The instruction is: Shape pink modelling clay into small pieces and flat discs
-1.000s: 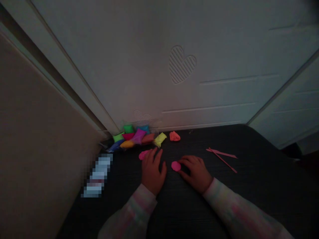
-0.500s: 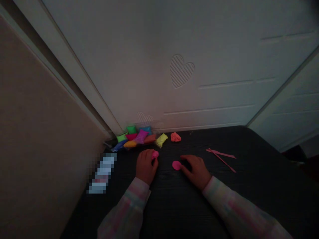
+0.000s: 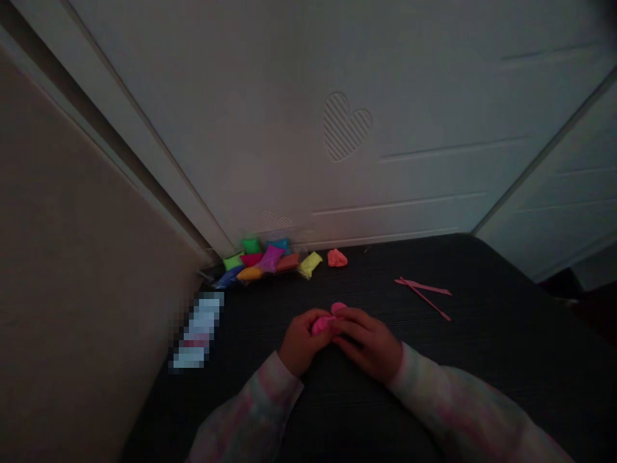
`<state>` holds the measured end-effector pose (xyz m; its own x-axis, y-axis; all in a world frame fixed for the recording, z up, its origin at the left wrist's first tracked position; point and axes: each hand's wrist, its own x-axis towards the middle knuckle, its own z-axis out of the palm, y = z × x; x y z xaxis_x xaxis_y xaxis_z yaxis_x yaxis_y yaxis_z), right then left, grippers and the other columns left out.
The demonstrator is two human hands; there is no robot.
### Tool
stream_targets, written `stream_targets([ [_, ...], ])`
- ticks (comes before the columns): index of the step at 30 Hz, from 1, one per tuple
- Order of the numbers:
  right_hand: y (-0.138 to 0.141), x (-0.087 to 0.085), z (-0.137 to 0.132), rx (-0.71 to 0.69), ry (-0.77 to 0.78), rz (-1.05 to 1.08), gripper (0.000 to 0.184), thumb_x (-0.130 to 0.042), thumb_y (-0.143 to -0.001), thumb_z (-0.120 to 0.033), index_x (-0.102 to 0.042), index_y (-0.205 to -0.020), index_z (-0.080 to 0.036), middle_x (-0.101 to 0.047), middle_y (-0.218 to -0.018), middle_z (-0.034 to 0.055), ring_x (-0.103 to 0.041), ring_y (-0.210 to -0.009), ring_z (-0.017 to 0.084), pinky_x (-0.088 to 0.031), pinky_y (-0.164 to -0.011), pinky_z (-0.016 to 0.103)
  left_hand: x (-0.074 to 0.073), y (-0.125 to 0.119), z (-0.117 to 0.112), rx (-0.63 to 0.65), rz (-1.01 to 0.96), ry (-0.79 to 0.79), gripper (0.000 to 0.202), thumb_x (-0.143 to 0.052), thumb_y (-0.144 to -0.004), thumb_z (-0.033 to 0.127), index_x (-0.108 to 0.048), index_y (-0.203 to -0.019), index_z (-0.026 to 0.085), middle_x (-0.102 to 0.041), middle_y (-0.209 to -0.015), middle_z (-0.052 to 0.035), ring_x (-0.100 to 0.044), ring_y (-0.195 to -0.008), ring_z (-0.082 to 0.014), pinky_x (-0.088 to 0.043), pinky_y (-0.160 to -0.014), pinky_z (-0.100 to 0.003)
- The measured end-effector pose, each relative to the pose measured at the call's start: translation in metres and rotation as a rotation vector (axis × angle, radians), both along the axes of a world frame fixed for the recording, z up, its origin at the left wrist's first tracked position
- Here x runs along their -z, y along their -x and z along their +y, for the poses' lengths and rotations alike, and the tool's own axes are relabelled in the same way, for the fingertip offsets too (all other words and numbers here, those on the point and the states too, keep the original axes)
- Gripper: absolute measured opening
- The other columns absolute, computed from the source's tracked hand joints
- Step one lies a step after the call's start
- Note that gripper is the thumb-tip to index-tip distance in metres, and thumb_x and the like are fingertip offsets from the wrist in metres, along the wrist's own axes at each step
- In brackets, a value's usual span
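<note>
My left hand point(image 3: 301, 342) is closed around a lump of bright pink modelling clay point(image 3: 322, 325), low over the dark tabletop. From the other side, my right hand point(image 3: 370, 342) has its fingertips pressed on the same lump, so both hands meet at it. A smaller, rounded pink clay piece point(image 3: 338, 307) shows just beyond my right fingertips. Part of it is hidden by those fingers, and I cannot tell whether it touches the lump.
Several coloured clay packets point(image 3: 270, 258) lie at the back left, with a yellow packet point(image 3: 310, 264) and an orange clay lump point(image 3: 337, 258) beside them. Two thin pink tools point(image 3: 424, 298) cross on the right. A blurred-out pale item point(image 3: 198, 331) is at left. A white panel point(image 3: 409, 109) rises behind.
My hands have come together. The left one moved right with its pink clay lump, and the right one moved left onto that lump, leaving the flat pink piece beyond its fingers.
</note>
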<state>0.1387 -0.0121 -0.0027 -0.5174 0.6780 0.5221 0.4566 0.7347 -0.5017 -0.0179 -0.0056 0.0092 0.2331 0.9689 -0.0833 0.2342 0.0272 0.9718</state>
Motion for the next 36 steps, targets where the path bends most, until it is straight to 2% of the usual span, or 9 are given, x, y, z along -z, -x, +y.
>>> stream_targets([
  [7, -0.001, -0.002, 0.001, -0.027, 0.130, 0.041, 0.032, -0.050, -0.072, -0.023, -0.046, -0.104, -0.018, -0.050, -0.102, 0.0088, -0.048, -0.096, 0.016, -0.042, -0.082, 0.030, -0.002, -0.001, -0.002, 0.008, -0.127, 0.170, 0.011, -0.057, -0.060, 0.017, -0.058, -0.070, 0.013, -0.055, -0.062, 0.0017, -0.047, -0.058, -0.0099, -0.037, -0.055, -0.021],
  [11, -0.001, -0.004, 0.001, -0.049, 0.207, 0.037, 0.036, -0.051, -0.070, -0.020, -0.044, -0.105, -0.018, -0.051, -0.101, 0.0089, -0.049, -0.094, 0.017, -0.042, -0.081, 0.030, 0.006, -0.002, -0.002, -0.003, -0.245, 0.260, 0.011, -0.057, -0.059, 0.019, -0.057, -0.068, 0.012, -0.053, -0.058, 0.0023, -0.044, -0.052, -0.0078, -0.034, -0.050, -0.020],
  [16, -0.003, -0.002, 0.002, -0.036, 0.219, 0.026, 0.031, -0.049, -0.070, -0.017, -0.046, -0.101, -0.018, -0.052, -0.098, 0.0083, -0.050, -0.091, 0.016, -0.044, -0.078, 0.029, 0.015, -0.006, 0.001, -0.004, -0.381, 0.433, 0.018, -0.059, -0.056, 0.022, -0.055, -0.071, 0.012, -0.052, -0.056, 0.0019, -0.041, -0.043, -0.0057, -0.030, -0.043, -0.019],
  [20, -0.002, -0.004, 0.002, -0.019, 0.218, 0.090, 0.026, -0.050, -0.069, -0.015, -0.048, -0.095, -0.017, -0.054, -0.091, 0.0073, -0.052, -0.086, 0.014, -0.044, -0.075, 0.027, 0.011, -0.009, 0.001, -0.031, -0.479, 0.515, 0.022, -0.061, -0.053, 0.024, -0.052, -0.069, 0.012, -0.048, -0.052, 0.0028, -0.037, -0.039, -0.0037, -0.024, -0.040, -0.018],
  [26, 0.001, -0.013, 0.001, 0.048, 0.255, 0.252, 0.013, -0.053, -0.068, -0.015, -0.052, -0.081, -0.017, -0.056, -0.076, 0.0041, -0.053, -0.074, 0.013, -0.044, -0.067, 0.025, 0.005, -0.014, -0.001, -0.027, -0.562, 0.544, 0.019, -0.059, -0.053, 0.023, -0.051, -0.066, 0.012, -0.044, -0.045, 0.0046, -0.034, -0.036, -0.0026, -0.019, -0.039, -0.018],
  [31, 0.002, -0.017, 0.002, 0.100, 0.509, 0.405, 0.009, -0.056, -0.066, -0.020, -0.056, -0.075, -0.017, -0.054, -0.073, 0.0023, -0.052, -0.065, 0.011, -0.043, -0.057, 0.023, 0.004, -0.015, -0.001, -0.021, -0.595, 0.507, 0.020, -0.061, -0.053, 0.025, -0.051, -0.064, 0.012, -0.044, -0.044, 0.0047, -0.036, -0.037, -0.0038, -0.021, -0.039, -0.019],
  [36, 0.006, -0.018, 0.004, 0.117, 0.927, 0.702, 0.014, -0.062, -0.059, -0.021, -0.056, -0.072, -0.017, -0.055, -0.067, -0.0009, -0.051, -0.057, 0.009, -0.042, -0.052, 0.021, 0.004, -0.014, -0.001, -0.012, -0.621, 0.507, 0.023, -0.061, -0.052, 0.027, -0.053, -0.068, 0.012, -0.052, -0.050, 0.0012, -0.040, -0.039, -0.0051, -0.023, -0.039, -0.019],
])
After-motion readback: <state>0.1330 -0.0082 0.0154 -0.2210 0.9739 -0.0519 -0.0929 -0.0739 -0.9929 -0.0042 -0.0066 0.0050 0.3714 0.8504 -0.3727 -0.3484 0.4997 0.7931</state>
